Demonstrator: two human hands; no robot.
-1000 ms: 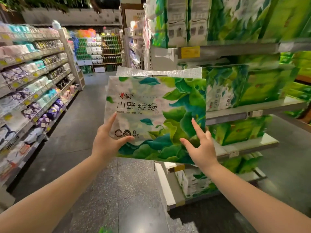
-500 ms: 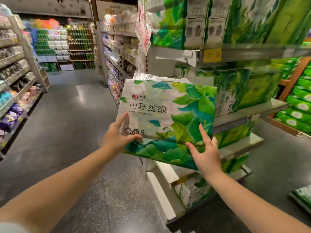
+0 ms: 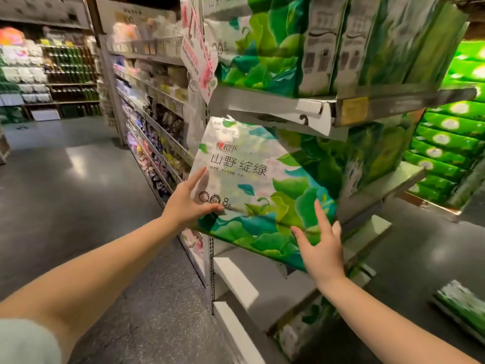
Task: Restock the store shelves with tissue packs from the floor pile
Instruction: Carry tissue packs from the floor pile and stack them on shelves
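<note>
Restocking looks well underway but unfinished: the tissue pack (image 3: 262, 190) sits tilted at the front left corner of the middle shelf (image 3: 388, 179), its top tucked under the upper shelf (image 3: 288, 106) and its lower edge overhanging, with the left hand (image 3: 187, 203) gripping its left edge, thumb on the front, and the right hand (image 3: 321, 248) flat and open against its lower right. More packs (image 3: 380, 151) already fill that shelf behind, leaving a tight slot, and another pack (image 3: 464, 306) on the floor at right probably awaits shelving.
</note>
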